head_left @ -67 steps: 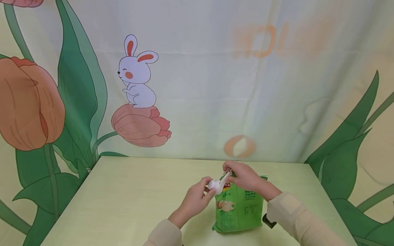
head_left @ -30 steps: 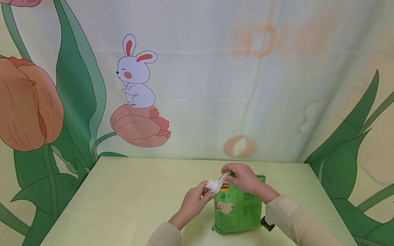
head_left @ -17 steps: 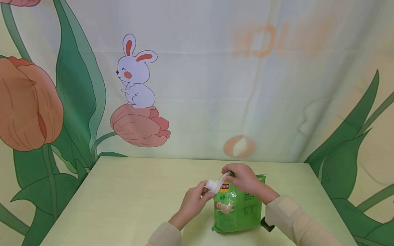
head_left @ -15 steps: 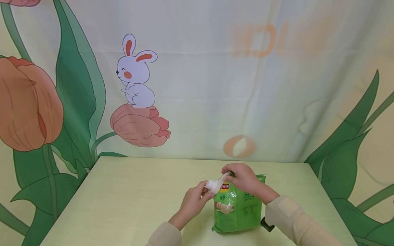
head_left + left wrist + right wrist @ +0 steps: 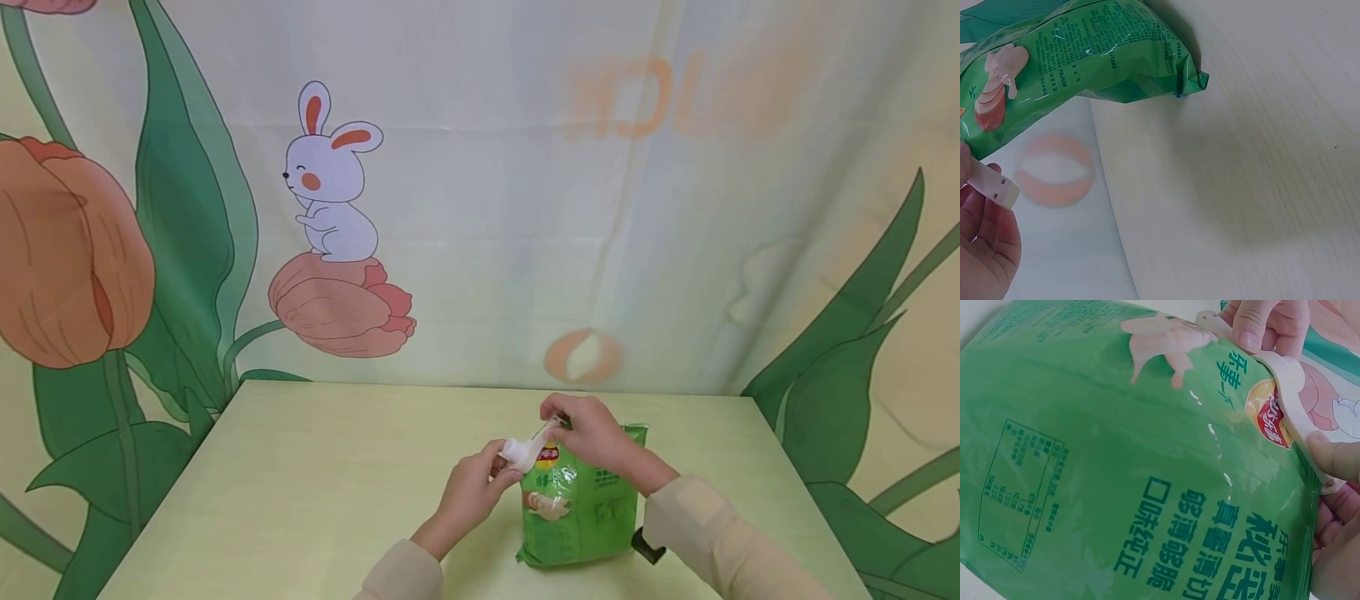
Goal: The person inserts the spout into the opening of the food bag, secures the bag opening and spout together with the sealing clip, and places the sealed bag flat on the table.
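A green chip bag [image 5: 581, 517] stands upright on the table, its printed side toward me. Along its top edge runs a white bag clip [image 5: 1294, 400] with a round, spout-like knob in the head view. My left hand [image 5: 471, 487] pinches the clip's left end between thumb and fingers, close by the knob. At the other end, my right hand [image 5: 588, 427] grips the clip and the bag's top edge, thumb on the near side. From the left wrist, the clip's tip [image 5: 997, 187] sticks out past the left fingers. The right hand covers part of the bag's top.
The pale wood-patterned table [image 5: 337, 483] extends to the left and right of the bag. Behind it hangs a curtain [image 5: 480, 208] printed with tulips and a rabbit. A black piece [image 5: 647, 547] shows under the right sleeve.
Since the earliest frame the bag and both hands have shifted slightly left, and the clip's knob has tilted a little. Over the last second they barely move.
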Tool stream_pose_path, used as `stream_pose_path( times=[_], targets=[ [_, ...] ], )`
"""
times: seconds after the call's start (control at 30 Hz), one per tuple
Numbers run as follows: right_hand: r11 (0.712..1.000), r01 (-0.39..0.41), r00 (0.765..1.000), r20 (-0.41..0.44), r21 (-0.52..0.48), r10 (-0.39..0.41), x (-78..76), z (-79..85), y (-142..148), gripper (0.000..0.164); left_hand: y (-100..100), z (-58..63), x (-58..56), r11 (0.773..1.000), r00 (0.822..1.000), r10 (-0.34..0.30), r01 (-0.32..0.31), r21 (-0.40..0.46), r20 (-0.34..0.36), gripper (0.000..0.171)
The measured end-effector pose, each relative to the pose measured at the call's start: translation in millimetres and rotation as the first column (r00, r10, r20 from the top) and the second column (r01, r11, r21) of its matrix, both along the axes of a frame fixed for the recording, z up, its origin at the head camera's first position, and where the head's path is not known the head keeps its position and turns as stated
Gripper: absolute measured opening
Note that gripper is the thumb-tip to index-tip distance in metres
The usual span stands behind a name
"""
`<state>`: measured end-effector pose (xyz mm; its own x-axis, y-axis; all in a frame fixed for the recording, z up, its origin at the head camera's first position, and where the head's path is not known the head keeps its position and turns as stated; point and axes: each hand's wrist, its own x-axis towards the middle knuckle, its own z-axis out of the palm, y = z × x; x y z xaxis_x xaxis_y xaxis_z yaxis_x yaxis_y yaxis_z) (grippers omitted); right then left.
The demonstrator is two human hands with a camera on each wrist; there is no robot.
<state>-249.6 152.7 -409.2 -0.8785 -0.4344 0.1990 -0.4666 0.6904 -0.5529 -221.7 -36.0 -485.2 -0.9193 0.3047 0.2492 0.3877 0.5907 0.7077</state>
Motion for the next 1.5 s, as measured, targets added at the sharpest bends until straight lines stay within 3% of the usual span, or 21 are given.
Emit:
stream_pose_path(
  times=[0.67, 1.07, 1.5],
  targets=[
    [1.000, 0.027, 0.999, -0.028, -0.005, -0.027, 0.4, -3.8, -3.6, 0.024, 0.8, -1.5, -1.0, 1.000, 0.999, 0.019, -0.019, -0.006, 0.029, 0.032],
    [1.000, 0.004, 0.996, -0.092, 0.026, -0.001, -0.7, -6.2, -2.8, 0.028, 1.4, -1.4, -1.8, 0.999, 0.999, 0.039, -0.038, -0.027, 0.021, 0.033],
    [0.990, 0.067, 0.976, -0.216, 0.124, -0.039, 0.3, -8.3, -0.5, 0.025, 1.3, -1.8, -1.9, 0.998, 0.999, 0.040, -0.040, -0.038, 0.021, 0.033]
  ],
)
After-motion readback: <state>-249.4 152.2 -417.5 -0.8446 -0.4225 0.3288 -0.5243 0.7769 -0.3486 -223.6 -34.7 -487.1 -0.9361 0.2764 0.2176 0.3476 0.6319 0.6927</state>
